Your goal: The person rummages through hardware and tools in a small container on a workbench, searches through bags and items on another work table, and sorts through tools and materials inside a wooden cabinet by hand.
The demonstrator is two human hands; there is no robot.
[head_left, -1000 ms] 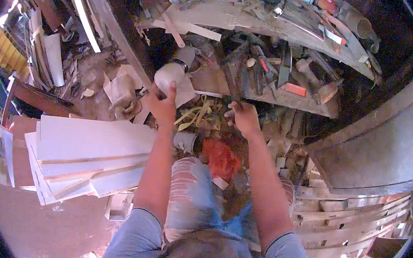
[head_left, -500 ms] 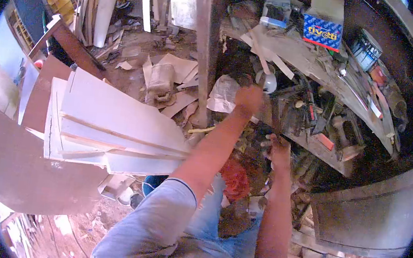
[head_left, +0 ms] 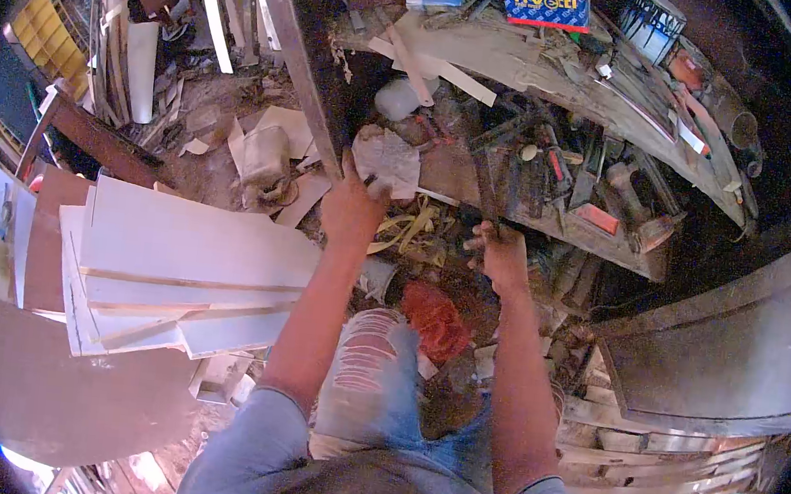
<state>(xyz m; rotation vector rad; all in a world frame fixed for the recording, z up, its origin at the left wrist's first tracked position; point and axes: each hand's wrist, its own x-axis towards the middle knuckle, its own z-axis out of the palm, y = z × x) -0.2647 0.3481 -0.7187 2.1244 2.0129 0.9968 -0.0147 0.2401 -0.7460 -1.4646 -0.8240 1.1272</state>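
My left hand (head_left: 353,210) is beside the lower left edge of a crumpled pale paper (head_left: 387,160), its fingers apart and nothing visible between them. A whitish round container (head_left: 400,101) lies above the paper, below the shelf edge. In my right hand (head_left: 503,257) is the lower end of a long dark bar (head_left: 488,187), which points up and away from me. Yellow strips (head_left: 408,231) lie between my two hands, above a red mesh bag (head_left: 436,322).
White boards (head_left: 196,237) are stacked at the left. Across the top, a wooden shelf (head_left: 527,64) carries a blue box (head_left: 545,0) and scraps. Tools and an orange block (head_left: 596,218) lie on a lower board. An upright post (head_left: 303,67) stands left of the shelf.
My left hand has let go of the whitish container, which now lies higher up, below the shelf edge. My right hand keeps the dark bar. The view swung right and back.
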